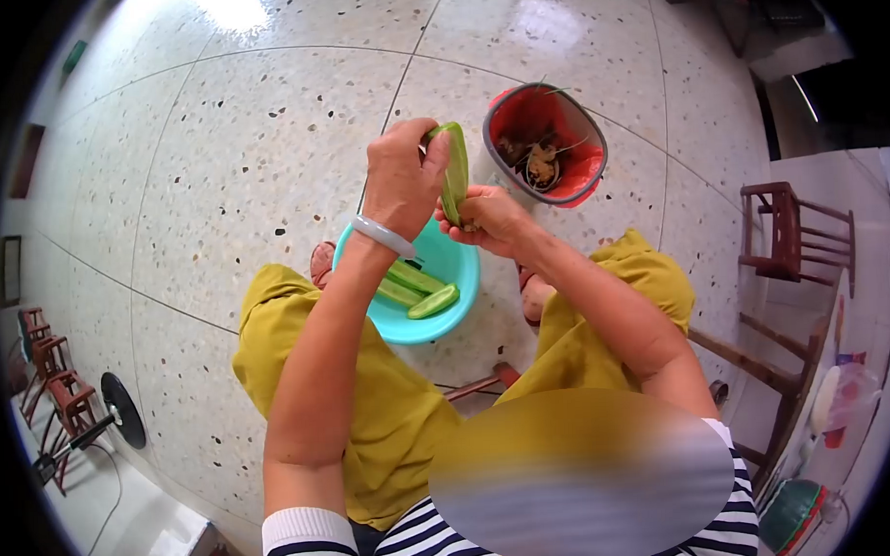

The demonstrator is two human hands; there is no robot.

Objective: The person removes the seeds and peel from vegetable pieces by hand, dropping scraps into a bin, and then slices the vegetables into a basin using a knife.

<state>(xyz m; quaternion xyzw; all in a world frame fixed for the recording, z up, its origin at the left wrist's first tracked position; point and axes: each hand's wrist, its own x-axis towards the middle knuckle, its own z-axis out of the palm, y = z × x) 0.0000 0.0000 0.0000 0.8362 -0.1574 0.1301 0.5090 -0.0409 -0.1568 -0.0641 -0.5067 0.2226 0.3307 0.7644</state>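
Above a turquoise basin (456, 312), my left hand (400, 172) grips the upper end of a long green cucumber half (455, 170), which stands nearly upright. My right hand (494, 220) is closed at its lower end, with the fingertips pinched against the cut face. Whether something small sits between those fingertips, I cannot tell. Several more cucumber pieces (433, 302) lie in the basin, pale inside with green skin. A pale bangle (385, 236) circles my left wrist.
A bin (600, 165) with a red liner holds scraps, just beyond my right hand. Wooden chairs (785, 232) stand at the right, and stacked stools (58, 375) at the left near a round black stand base (123, 411). The floor (264, 137) is speckled tile.
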